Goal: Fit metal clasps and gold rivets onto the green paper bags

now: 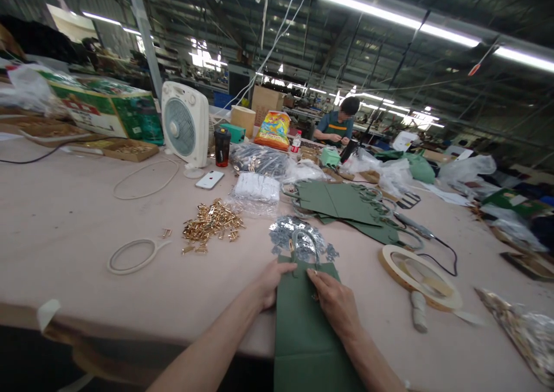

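A long dark green bag panel (298, 328) lies in front of me, its lower part running over the table's front edge. A green loop handle (306, 239) stands at its top end, with a gold fitting (291, 245) on the left side. My left hand (272, 279) is closed on the panel's left edge, thumb on top near the handle's base. Closed at the handle's right base, my right hand (335, 299) pinches the panel there; what lies under its fingertips is partly hidden. Just beyond the panel is a pile of flat silver metal plates (281, 230).
Gold fittings (212, 224) are heaped to the left, near a white tape roll (132, 256). Stacked green panels (341, 201) lie beyond on the right. A large tape roll (385, 259) and a fan (186, 123) stand nearby. A co-worker (340, 123) sits across the table.
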### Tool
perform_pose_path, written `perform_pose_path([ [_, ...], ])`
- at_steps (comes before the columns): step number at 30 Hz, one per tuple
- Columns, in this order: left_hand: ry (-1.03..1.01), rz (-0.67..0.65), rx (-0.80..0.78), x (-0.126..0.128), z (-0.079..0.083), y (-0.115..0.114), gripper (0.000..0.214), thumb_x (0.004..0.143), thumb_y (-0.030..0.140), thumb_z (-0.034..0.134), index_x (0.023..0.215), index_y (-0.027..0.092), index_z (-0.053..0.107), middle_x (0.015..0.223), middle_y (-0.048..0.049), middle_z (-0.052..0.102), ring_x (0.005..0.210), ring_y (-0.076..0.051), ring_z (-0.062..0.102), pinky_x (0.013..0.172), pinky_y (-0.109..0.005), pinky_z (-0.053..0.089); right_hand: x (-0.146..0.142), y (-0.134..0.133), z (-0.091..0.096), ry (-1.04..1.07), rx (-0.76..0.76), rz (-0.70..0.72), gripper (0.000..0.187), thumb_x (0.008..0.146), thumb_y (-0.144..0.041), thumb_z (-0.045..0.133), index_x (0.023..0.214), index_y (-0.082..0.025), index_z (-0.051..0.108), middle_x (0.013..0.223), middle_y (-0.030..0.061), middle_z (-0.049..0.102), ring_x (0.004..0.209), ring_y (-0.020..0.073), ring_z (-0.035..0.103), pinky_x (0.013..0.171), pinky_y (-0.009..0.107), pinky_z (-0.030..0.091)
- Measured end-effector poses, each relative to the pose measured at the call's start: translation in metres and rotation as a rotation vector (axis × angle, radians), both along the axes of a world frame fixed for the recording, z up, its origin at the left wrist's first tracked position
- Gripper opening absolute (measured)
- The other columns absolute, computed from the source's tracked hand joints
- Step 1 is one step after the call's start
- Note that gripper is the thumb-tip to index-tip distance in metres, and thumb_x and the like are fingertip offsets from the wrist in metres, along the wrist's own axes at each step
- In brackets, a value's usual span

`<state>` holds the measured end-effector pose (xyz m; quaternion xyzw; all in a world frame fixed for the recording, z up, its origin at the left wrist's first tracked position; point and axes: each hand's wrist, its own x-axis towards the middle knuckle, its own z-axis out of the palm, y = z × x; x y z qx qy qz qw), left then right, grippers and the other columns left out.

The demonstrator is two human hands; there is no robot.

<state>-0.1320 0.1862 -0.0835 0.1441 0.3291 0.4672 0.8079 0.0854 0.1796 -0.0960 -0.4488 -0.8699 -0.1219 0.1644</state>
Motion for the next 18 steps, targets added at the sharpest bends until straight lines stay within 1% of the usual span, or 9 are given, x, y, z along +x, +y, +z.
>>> perform_pose_path([
  [2,0.002,-0.006,-0.008,0.000,0.000,0.000,0.030,0.076,0.015,0.073,0.106,0.012,0.070,0.087,-0.0117,0.081,0.066,-0.024,0.076,0.072,-0.037,0.063,0.004,0.003,0.003,-0.034,-0.022,0.009,0.063,0.081,0.005,0.061,0.136,-0.026,0.066,0.126,0.0052,0.075,0.107,0.0183,0.074,0.080,0.022,0.058],
  [5,0.008,-0.016,-0.020,0.000,0.000,0.001,0.027,0.077,0.017,0.072,0.103,0.011,0.072,0.086,-0.0128,0.081,0.064,-0.024,0.076,0.070,-0.035,0.063,0.007,0.009,0.008,-0.074,-0.047,0.043,0.054,0.087,-0.001,0.060,0.135,-0.027,0.067,0.125,0.0067,0.075,0.102,0.0182,0.076,0.077,0.020,0.058],
  [8,0.012,-0.033,-0.033,0.000,-0.001,0.002,0.023,0.079,0.018,0.071,0.101,0.009,0.073,0.085,-0.0134,0.080,0.063,-0.024,0.075,0.068,-0.035,0.063,0.007,0.013,0.010,-0.089,-0.050,0.071,0.050,0.090,-0.004,0.060,0.135,-0.026,0.068,0.123,0.0086,0.076,0.100,0.0182,0.076,0.078,0.021,0.058],
  [11,0.013,-0.038,-0.044,0.000,-0.002,0.004,0.023,0.080,0.019,0.070,0.100,0.009,0.073,0.085,-0.0136,0.080,0.063,-0.023,0.075,0.068,-0.034,0.063,0.004,0.012,0.007,-0.082,-0.025,0.077,0.052,0.088,0.000,0.059,0.136,-0.021,0.067,0.124,0.0099,0.076,0.105,0.0192,0.075,0.081,0.022,0.058],
  [14,0.013,-0.040,-0.053,0.000,-0.004,0.005,0.021,0.080,0.020,0.070,0.097,0.008,0.073,0.083,-0.0143,0.080,0.062,-0.023,0.075,0.066,-0.034,0.063,0.002,0.007,0.003,-0.079,-0.012,0.068,0.057,0.086,0.004,0.055,0.137,-0.019,0.066,0.125,0.0098,0.075,0.108,0.0198,0.074,0.082,0.024,0.059],
  [18,0.011,-0.024,-0.053,0.001,-0.006,0.006,0.020,0.080,0.020,0.070,0.096,0.008,0.073,0.081,-0.0137,0.080,0.062,-0.023,0.075,0.064,-0.034,0.062,-0.003,-0.001,0.006,-0.106,-0.050,0.058,0.067,0.081,0.007,0.051,0.142,-0.019,0.062,0.134,0.0100,0.070,0.117,0.0211,0.070,0.090,0.028,0.060],
])
